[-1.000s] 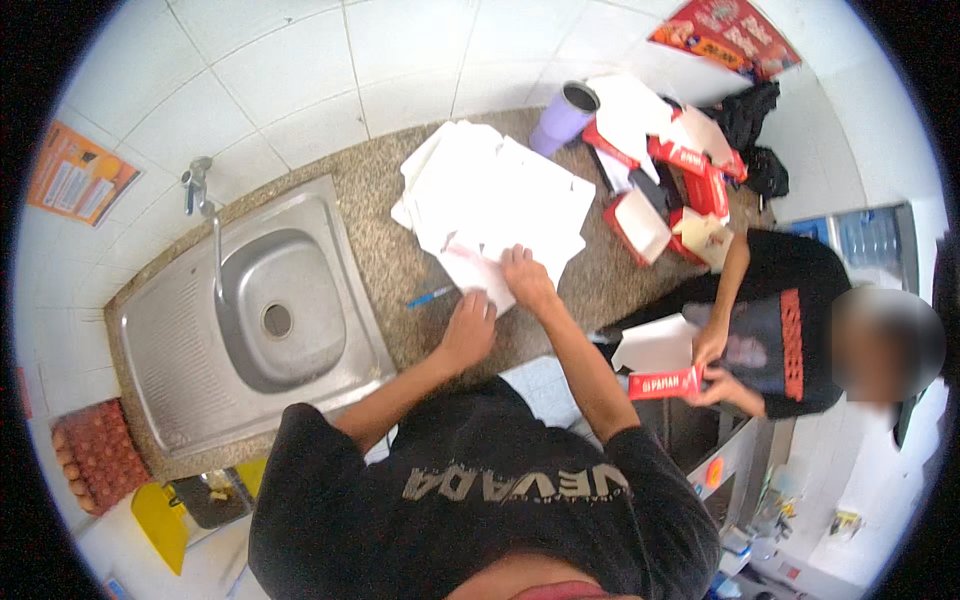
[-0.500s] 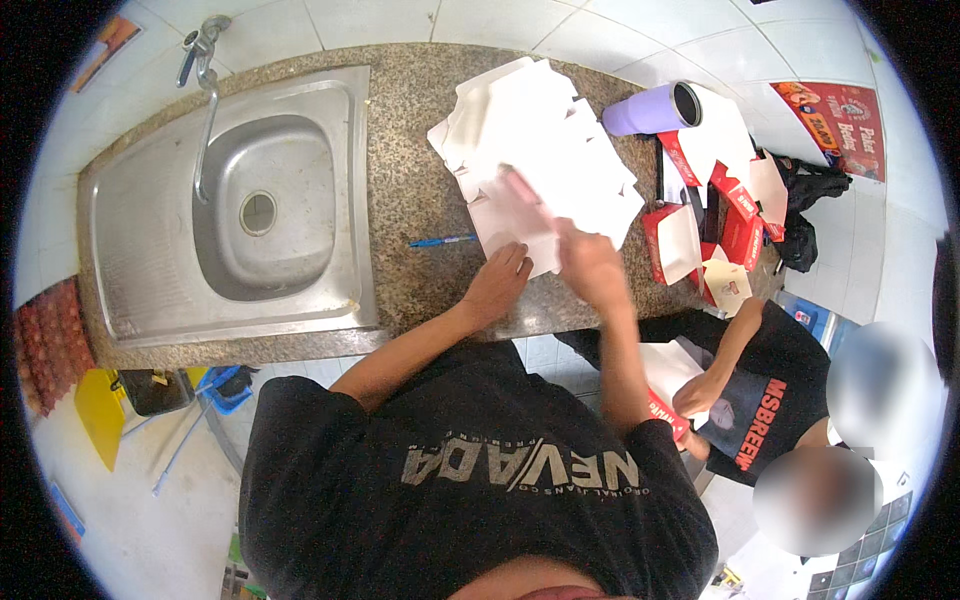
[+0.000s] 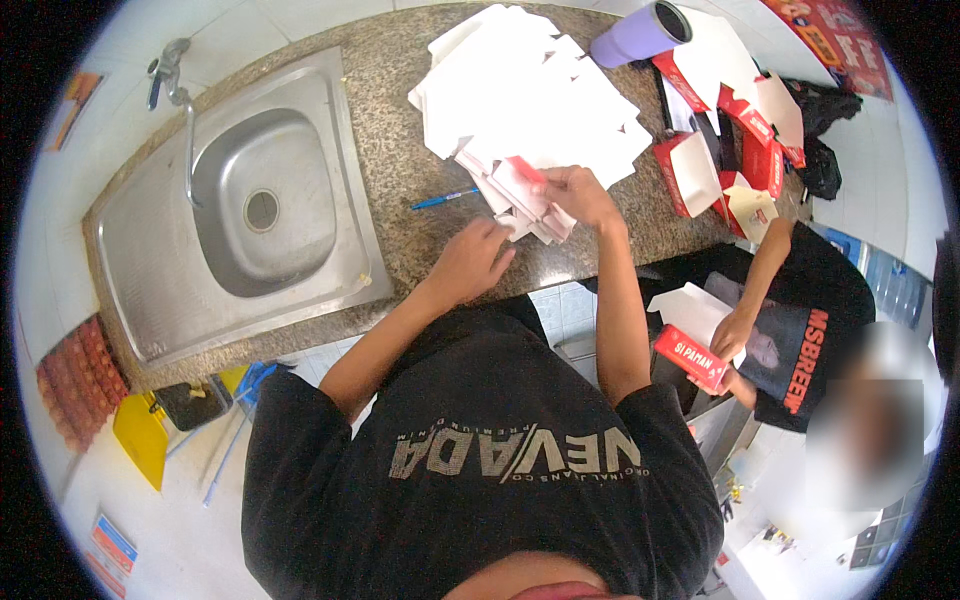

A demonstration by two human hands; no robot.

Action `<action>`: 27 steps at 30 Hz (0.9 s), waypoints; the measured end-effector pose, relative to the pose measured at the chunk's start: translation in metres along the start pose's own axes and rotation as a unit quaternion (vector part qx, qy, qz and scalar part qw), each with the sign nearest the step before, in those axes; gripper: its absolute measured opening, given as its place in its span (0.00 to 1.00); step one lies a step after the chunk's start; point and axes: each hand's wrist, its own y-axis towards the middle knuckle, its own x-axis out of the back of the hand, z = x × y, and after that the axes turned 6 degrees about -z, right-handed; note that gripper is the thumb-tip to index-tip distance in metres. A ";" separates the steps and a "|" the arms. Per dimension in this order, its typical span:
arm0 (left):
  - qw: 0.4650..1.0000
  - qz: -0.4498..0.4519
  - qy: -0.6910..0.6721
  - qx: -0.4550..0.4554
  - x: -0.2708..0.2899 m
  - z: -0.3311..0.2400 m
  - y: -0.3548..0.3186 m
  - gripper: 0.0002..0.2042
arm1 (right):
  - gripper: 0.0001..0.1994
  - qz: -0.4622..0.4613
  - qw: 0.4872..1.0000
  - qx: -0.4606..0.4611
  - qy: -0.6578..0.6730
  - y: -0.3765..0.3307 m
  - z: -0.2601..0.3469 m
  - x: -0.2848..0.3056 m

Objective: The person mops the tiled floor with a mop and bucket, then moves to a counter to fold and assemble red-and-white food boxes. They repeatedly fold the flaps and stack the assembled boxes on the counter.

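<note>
My right hand pinches the upper side of a partly folded white and red cardboard food box by the counter's front edge. Motion smears part of the box. My left hand is at its lower left, fingers loosely bent and thumb apart, seemingly gripping nothing. A large stack of flat white box blanks lies just behind the box. On the counter left of the box is a blue pen.
A steel sink with a faucet takes up the left. At right are a purple tumbler, folded red and white boxes and a black plastic bag. A co-worker's hand holds another red box.
The cardboard in front of me has gone from a flat sheet to a partly folded shape. My left hand has come off it. The view has turned and shifted; the co-worker's box has turned.
</note>
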 end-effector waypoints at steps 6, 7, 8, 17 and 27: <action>0.966 0.047 0.217 -0.131 -0.036 0.021 0.035 0.35 | 0.11 -0.244 0.962 0.100 -0.064 -0.032 0.048 0.040; 0.967 0.036 0.209 -0.141 -0.033 0.019 0.037 0.34 | 0.10 -0.293 0.946 0.102 -0.095 -0.045 0.064 0.045; 0.967 0.026 0.202 -0.152 -0.029 0.016 0.038 0.33 | 0.07 -0.328 0.933 0.103 -0.109 -0.057 0.072 0.044; 0.966 -0.067 0.045 -0.247 0.062 -0.064 -0.029 0.12 | 0.10 -0.189 0.951 0.165 -0.179 -0.140 0.092 -0.071; 0.976 0.198 0.056 -0.075 0.102 -0.068 -0.014 0.08 | 0.29 -0.227 0.969 0.093 0.037 -0.216 0.073 -0.051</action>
